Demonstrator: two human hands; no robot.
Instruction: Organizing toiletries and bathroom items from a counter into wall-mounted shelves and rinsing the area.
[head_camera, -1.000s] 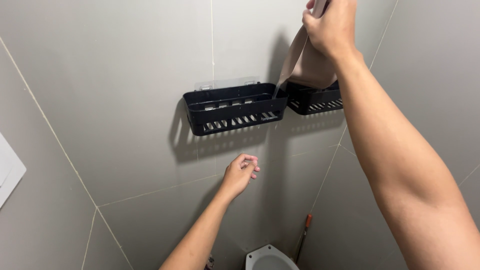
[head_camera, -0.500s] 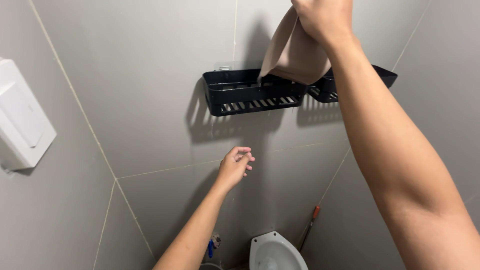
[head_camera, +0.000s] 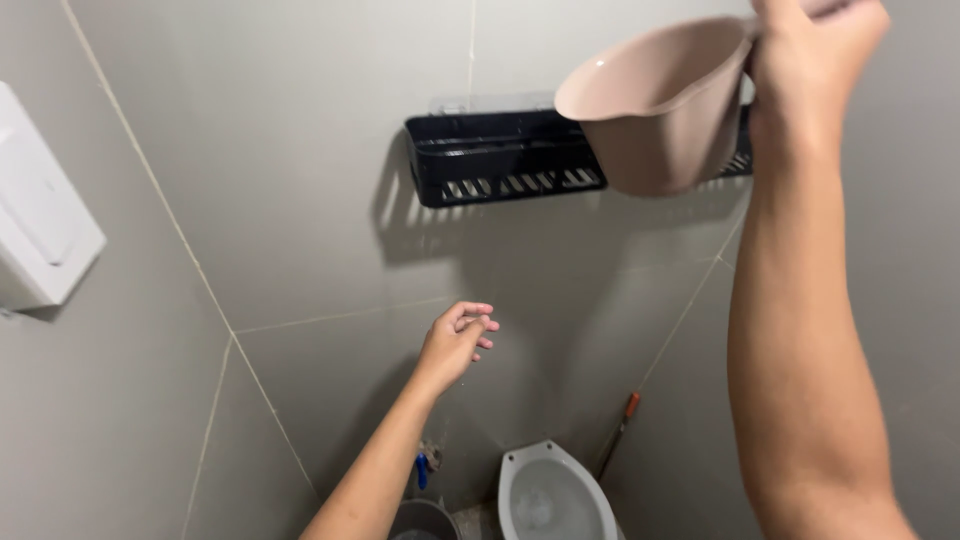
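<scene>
Grey tiled wall (head_camera: 300, 180) fills the frame; black wall shelf (head_camera: 495, 160) upper centre; pink scoop (head_camera: 655, 105) upper right, just in front of shelf's right end, tilted, mouth facing left; right hand (head_camera: 815, 60) clenched on its handle at top right; left hand (head_camera: 455, 340) mid-frame, loosely curled, empty; white toilet (head_camera: 550, 495) bottom centre.

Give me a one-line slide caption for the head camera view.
Right hand holds a pink scoop by a black wall basket; left hand empty below.
</scene>
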